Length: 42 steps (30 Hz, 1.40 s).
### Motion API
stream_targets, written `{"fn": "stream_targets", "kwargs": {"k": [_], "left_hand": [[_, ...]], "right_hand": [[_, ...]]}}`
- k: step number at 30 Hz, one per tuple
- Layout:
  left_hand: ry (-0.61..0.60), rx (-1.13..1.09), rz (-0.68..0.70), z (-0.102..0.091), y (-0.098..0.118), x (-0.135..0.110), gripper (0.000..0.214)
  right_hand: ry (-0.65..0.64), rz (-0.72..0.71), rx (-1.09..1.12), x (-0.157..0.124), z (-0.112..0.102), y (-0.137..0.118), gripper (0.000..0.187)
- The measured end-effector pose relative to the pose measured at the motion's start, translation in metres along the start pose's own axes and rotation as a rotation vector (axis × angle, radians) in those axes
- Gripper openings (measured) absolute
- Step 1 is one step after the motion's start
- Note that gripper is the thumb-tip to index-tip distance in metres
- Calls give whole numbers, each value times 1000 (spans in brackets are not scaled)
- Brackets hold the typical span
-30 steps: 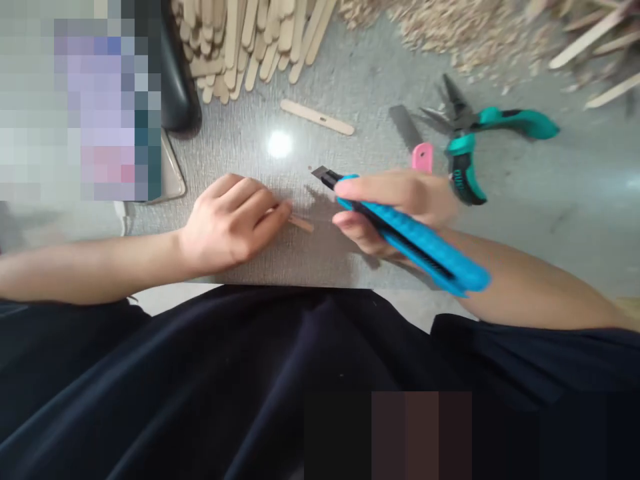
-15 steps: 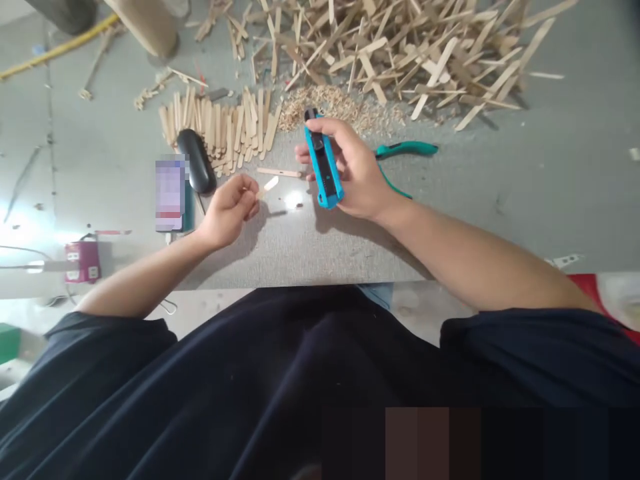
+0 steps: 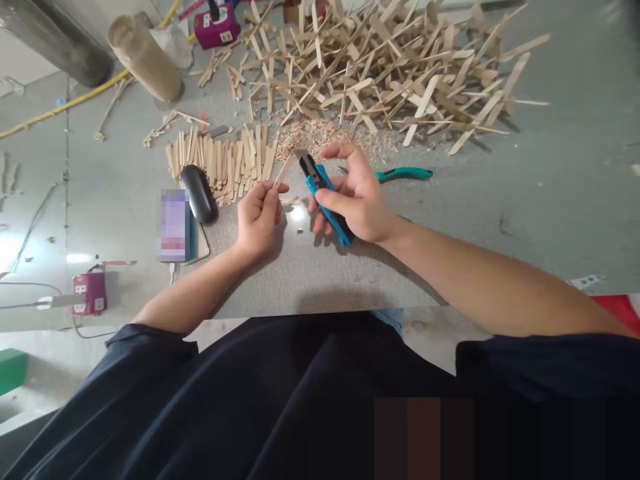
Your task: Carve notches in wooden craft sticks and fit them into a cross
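Observation:
Pinched in my left hand (image 3: 257,217) is a short wooden craft stick (image 3: 284,172), its free end pointing up and to the right. My right hand (image 3: 357,200) is wrapped round a blue and black utility knife (image 3: 325,200), with the thumb on its body and the index finger raised. The knife's head and a bit of blade sit close to the stick's tip; whether they touch I cannot tell. Another stick (image 3: 290,201) lies on the table, partly hidden behind my left fingers. Green-handled pliers (image 3: 407,175) lie behind my right hand, which covers part of them.
A row of cut sticks (image 3: 230,163) lies beyond my left hand, beside wood shavings (image 3: 320,137). Behind is a large heap of sticks (image 3: 380,73). At left are a black case (image 3: 199,193) and a phone (image 3: 173,227) on a cable. A cardboard tube (image 3: 145,57) stands farther back.
My left hand has moved right and turned its stick upward. The knife has tilted, its head now beside the stick, and my right thumb has shifted down its body. The camera view has shifted too.

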<state>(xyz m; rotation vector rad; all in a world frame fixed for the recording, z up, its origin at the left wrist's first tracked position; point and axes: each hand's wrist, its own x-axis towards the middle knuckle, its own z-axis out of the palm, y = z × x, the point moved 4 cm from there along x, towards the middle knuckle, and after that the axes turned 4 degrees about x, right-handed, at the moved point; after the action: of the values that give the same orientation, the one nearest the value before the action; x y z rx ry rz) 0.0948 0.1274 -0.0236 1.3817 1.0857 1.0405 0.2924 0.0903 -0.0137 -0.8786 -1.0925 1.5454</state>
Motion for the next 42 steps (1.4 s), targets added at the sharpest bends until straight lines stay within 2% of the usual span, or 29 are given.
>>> {"fn": "stream_targets", "kwargs": {"k": [1,4,6,8,11,16,20,26,33,42], "left_hand": [[16,39,15,-2,-2,-1,41],[29,99,-29,-5,-7,-4,46],[33,135,-66,-4,-5,-7,49],[2,188,-60,-4,-1,-11,50],[-11,320,25,-5,7,-14,51],[-68,414,129,-6,14,-20,55],[-75,460,201,-5,16,-23,48],[-42,532,484,-2,23,-25,30],[-12,642,596,1,21,-27,25],[-57,673,642,3,22,-32,27]], "right_hand": [[-24,34,27,-4,3,3,75],[-132,170,90,-13,13,13,56],[-165,204,105,-17,18,16,47],[-147,204,93,-18,19,16,44],[-102,219,38,-19,18,16,28],[-119,197,-25,-24,15,17,11],[-90,212,-36,-25,17,14,10],[-4,304,17,-27,25,1,11],[51,358,-14,-29,27,1,13],[80,537,179,-37,40,2,18]]}}
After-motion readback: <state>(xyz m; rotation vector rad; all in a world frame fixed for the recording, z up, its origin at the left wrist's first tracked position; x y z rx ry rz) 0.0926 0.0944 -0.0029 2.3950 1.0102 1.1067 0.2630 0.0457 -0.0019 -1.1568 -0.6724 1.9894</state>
